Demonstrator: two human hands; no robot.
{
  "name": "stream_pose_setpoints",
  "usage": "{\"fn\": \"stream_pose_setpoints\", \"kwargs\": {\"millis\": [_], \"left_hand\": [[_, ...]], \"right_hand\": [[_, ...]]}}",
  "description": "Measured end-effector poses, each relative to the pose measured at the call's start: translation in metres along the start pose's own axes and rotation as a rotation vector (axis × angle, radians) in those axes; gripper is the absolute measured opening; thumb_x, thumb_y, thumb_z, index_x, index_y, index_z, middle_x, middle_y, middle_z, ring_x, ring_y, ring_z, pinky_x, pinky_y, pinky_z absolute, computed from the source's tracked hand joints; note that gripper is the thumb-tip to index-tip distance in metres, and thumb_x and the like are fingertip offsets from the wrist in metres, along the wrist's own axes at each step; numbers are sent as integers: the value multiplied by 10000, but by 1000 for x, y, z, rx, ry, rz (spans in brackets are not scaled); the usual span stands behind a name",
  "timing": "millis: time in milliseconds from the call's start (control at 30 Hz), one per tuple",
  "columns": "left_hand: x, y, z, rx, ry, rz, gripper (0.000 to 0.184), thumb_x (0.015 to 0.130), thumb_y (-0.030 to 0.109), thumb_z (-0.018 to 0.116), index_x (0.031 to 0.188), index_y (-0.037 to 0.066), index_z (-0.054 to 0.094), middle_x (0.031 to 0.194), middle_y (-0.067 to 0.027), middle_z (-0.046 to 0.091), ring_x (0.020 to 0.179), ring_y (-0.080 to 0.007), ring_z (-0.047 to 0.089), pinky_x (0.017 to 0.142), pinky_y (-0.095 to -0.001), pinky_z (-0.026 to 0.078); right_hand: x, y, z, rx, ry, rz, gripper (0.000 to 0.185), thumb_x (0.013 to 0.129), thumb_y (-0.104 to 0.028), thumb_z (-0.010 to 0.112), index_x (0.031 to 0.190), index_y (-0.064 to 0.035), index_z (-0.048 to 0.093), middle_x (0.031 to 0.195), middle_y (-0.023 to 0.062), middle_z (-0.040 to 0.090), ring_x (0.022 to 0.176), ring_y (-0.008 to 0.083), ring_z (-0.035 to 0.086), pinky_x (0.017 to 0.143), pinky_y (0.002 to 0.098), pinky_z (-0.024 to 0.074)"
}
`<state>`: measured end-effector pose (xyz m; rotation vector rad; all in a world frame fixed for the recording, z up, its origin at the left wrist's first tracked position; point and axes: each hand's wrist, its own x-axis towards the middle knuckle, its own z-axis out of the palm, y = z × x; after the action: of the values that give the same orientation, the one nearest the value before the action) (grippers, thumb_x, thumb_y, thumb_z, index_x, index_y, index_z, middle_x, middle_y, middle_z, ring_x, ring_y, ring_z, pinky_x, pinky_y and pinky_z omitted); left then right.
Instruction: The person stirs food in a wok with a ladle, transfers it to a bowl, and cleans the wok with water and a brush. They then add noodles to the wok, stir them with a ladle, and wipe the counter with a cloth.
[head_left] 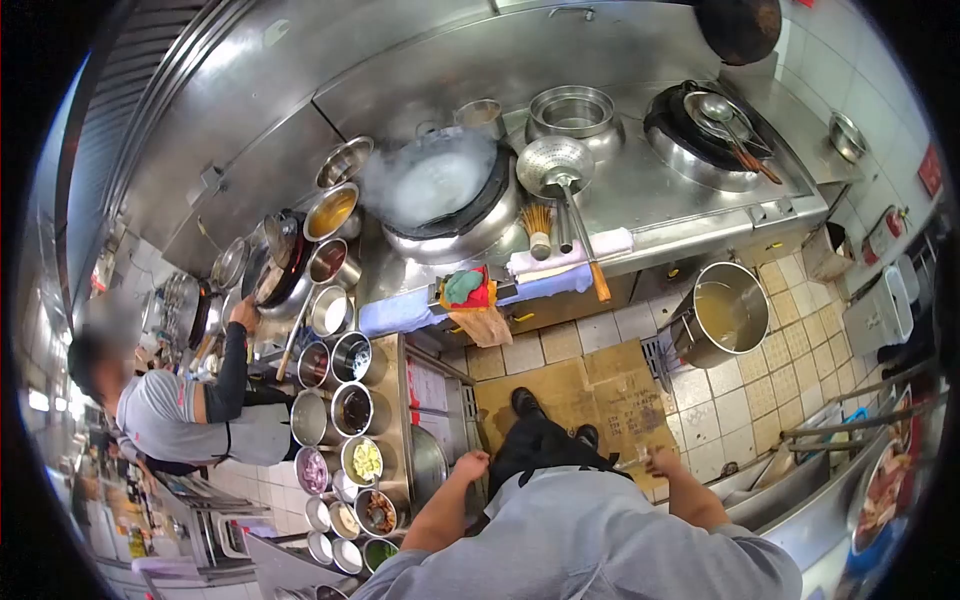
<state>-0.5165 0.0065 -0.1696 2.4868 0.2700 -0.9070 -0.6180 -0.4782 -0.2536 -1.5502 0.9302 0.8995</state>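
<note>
My left hand (471,466) hangs at my left side with its fingers curled closed, beside the edge of the counter with the ingredient pots; what it holds, if anything, is hidden. On my other side, my right hand (662,462) hangs over the cardboard (620,400) on the floor, its fingers small and blurred. Ahead of me a large wok (435,180) steams on the stove. A perforated strainer (555,165) and a bamboo brush (538,228) lie to its right. Folded cloths (570,250) rest along the stove's front edge.
A co-worker (190,410) stands at the left by another wok (275,265). Metal pots of ingredients (355,408) crowd the side counter (395,370). A tall pot of liquid (725,310) stands on the floor at right. Behind it are a bin (828,250) and an extinguisher (882,235).
</note>
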Motion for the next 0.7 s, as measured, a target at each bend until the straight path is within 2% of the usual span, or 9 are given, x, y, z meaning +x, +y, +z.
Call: {"fn": "stream_pose_setpoints", "kwargs": {"millis": [100,167,267,367,433,500,567,600,700], "left_hand": [[-11,-14,9,135,-29,-14,292,771,328,499,993,178,612,1004,-101,602,955,-265,560,834,-342,436],[-1,-35,32,-78,-94,-43,308,770,333,495,1014,178,602,1010,-101,600,962,-266,556,844,-348,431],[-19,-20,49,-42,-144,19,326,772,318,491,1036,153,589,1035,-104,590,980,-257,549,853,-340,425],[-35,-6,68,52,-168,105,332,775,300,481,1044,133,582,1050,-103,584,994,-254,542,858,-330,421],[-55,5,78,13,-123,186,338,773,295,479,1051,129,578,1050,-98,584,995,-256,541,861,-331,419],[-74,11,80,-32,-50,152,336,775,279,476,1054,120,574,1052,-104,581,990,-261,542,861,-332,419],[-87,3,77,-180,14,154,322,780,266,474,1043,112,579,1039,-116,583,971,-267,550,852,-333,421],[-90,-7,74,-79,26,247,304,786,257,473,1023,103,587,1011,-127,590,951,-280,555,836,-341,428],[-86,-50,78,-48,-19,200,296,788,261,471,1004,101,596,993,-130,596,942,-293,556,817,-360,435]], "right_hand": [[6,-40,-8,224,123,-226,366,859,-373,416,929,-30,521,637,107,563,491,181,548,399,317,442],[1,-72,-4,246,189,-268,270,881,-313,418,986,-78,500,671,82,575,477,166,536,394,302,421],[5,-81,5,225,154,-345,264,881,-293,414,996,-69,492,645,78,573,467,159,537,382,310,420],[-10,-65,20,67,124,-359,328,865,-298,443,1063,-43,508,677,78,593,505,164,556,461,299,460],[-14,-43,35,-10,66,-272,293,857,-252,436,1026,-43,551,684,75,604,532,157,575,475,301,469],[32,8,47,-428,14,-218,256,843,-220,438,916,-38,603,694,79,617,560,164,594,485,309,479],[-4,17,53,-491,-57,-167,260,835,-228,445,797,-42,623,699,84,624,569,177,603,487,331,486],[-33,15,53,-465,-72,-130,266,836,-249,447,797,-44,613,703,90,623,570,184,603,482,340,486],[-39,30,47,-292,-57,-102,271,839,-286,446,835,-54,588,716,95,618,579,193,602,473,345,480]]}}
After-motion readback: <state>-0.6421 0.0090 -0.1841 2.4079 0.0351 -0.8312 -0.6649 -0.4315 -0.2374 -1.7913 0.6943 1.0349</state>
